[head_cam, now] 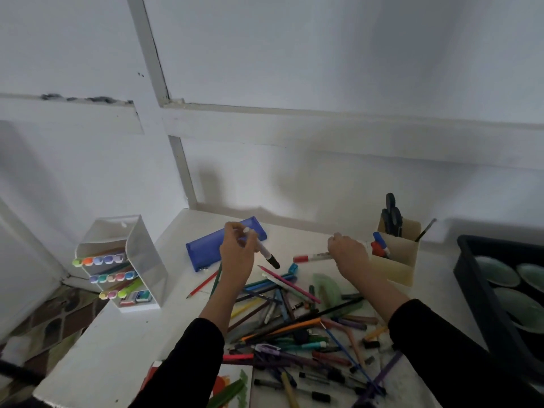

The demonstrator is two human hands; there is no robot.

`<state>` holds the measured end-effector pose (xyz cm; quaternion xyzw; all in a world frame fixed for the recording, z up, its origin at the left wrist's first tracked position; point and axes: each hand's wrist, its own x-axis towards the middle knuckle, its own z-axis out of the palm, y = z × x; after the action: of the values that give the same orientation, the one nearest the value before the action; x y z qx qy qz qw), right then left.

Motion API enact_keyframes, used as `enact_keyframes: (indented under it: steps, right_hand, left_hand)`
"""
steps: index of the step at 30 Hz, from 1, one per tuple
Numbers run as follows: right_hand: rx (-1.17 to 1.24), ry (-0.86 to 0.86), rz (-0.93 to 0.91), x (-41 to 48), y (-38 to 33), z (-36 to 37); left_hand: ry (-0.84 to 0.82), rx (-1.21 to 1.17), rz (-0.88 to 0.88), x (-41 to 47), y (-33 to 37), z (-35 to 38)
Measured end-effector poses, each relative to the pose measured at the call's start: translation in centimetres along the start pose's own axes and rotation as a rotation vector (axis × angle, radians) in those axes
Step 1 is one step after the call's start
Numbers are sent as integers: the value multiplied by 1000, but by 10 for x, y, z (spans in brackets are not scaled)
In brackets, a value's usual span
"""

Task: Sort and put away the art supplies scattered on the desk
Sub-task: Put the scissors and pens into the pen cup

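The left hand (238, 256) is raised over the middle of the surface (117, 354), its fingers (234, 231) curled round a black-capped marker (263, 249) with a white barrel, cap end tilted down to the right. The right hand (349, 252) grips a red-capped marker (311, 257), held nearly level just beside a beige box (396, 265) near the far right corner. The print on this marker's white barrel is too blurred to read.

A heap of pens and pencils (294, 322) sprawls from the middle to the near edge, crossed in many colours. A blue pencil case (206, 251) lies toward the far edge behind the left hand. A clear rack (141, 254) at the left edge holds rows of pastel-capped markers. Black scissors (391, 214) stand in the beige box.
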<state>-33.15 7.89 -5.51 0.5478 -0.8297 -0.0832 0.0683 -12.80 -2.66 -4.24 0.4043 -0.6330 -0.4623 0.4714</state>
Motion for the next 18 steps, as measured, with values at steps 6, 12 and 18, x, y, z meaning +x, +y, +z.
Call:
enact_keyframes:
  steps: [6, 12, 18]
  right_hand:
    - [480, -56, 71, -13, 10, -17]
    - [1180, -126, 285, -43, 14, -29]
    - [1283, 154, 462, -64, 58, -32]
  left_hand:
    - [33, -455, -583, 3, -7, -2]
    - [-325, -892, -986, -27, -9, 25]
    - [-720, -970, -968, -41, -3, 68]
